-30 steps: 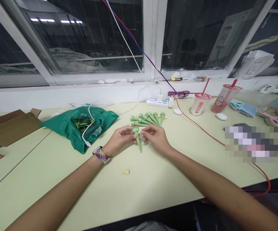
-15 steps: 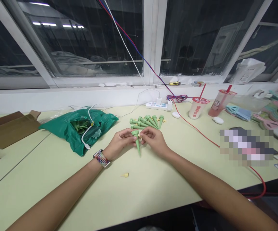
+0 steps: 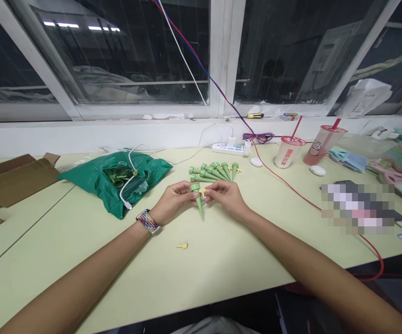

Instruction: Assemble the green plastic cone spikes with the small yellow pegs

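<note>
Between the fingers of my left hand [image 3: 175, 202] is a green plastic watering spike [image 3: 199, 204], its capped end up and its point down. My right hand [image 3: 226, 198] pinches a small yellow valve [image 3: 203, 192] at the spike's side, just below the cap. The valve meets the spike there; how deep it sits I cannot tell. A yellow nozzle piece [image 3: 183, 246] lies on the table nearer to me. Just beyond my hands, several green spikes [image 3: 214, 172] lie fanned out, some with yellow valves on them.
A torn green plastic bag [image 3: 89, 174] with more green parts lies left, a white cable [image 3: 121, 188] across it. At far left is a cardboard box [image 3: 20, 178]. A power strip [image 3: 229, 148] lies behind the spikes; two drink cups [image 3: 287, 153] and a red cable [image 3: 291, 185] are right.
The yellow valve shows more clearly now, level between the spike and my right fingers. Both hands stay in nearly the same place. The camera view has shifted slightly.
</note>
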### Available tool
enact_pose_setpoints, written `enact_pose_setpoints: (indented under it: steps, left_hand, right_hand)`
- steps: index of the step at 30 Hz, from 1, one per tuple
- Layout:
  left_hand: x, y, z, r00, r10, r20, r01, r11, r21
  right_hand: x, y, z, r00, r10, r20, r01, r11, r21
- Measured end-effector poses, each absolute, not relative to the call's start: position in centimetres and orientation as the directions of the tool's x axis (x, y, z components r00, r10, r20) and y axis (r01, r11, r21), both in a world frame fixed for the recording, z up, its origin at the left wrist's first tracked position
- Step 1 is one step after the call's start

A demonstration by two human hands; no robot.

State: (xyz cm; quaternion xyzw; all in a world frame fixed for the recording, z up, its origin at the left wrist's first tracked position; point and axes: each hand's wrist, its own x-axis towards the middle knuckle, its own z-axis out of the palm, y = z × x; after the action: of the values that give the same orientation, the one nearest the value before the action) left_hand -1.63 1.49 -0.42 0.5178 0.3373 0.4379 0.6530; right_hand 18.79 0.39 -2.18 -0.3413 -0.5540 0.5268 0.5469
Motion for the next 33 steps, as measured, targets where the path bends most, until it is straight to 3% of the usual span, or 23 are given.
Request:
enact_pose_setpoints:
  steps: [25, 27, 30, 33]
  left_hand:
    - [-1.7, 1.9, -0.3, 0.347, 0.937, 0.039, -0.165, 0.02, 0.986]
    - [-1.8, 2.2, -0.5, 0.349, 0.937, 0.023, -0.175, 0.041, 0.984]
    - [-1.9, 2.8, -0.7, 0.269, 0.963, 0.019, -0.239, 0.048, 0.97]
    - [-2.1, 3.4, -0.8, 0.126, 0.992, 0.023, -0.341, 0.022, 0.94]
  right_hand:
    - [17.9, 0.3, -2.1, -0.188, 0.948, 0.255, -0.227, 0.211, -0.951]
    - [17.9, 0.1, -2.0, -0.171, 0.943, 0.285, -0.149, 0.261, -0.954]
    - [17.9, -1.0, -1.7, -0.114, 0.899, 0.423, 0.164, 0.437, -0.884]
    - [17.4, -3.0, -1.3, -0.353, 0.716, 0.602, 0.448, 0.694, -0.564]
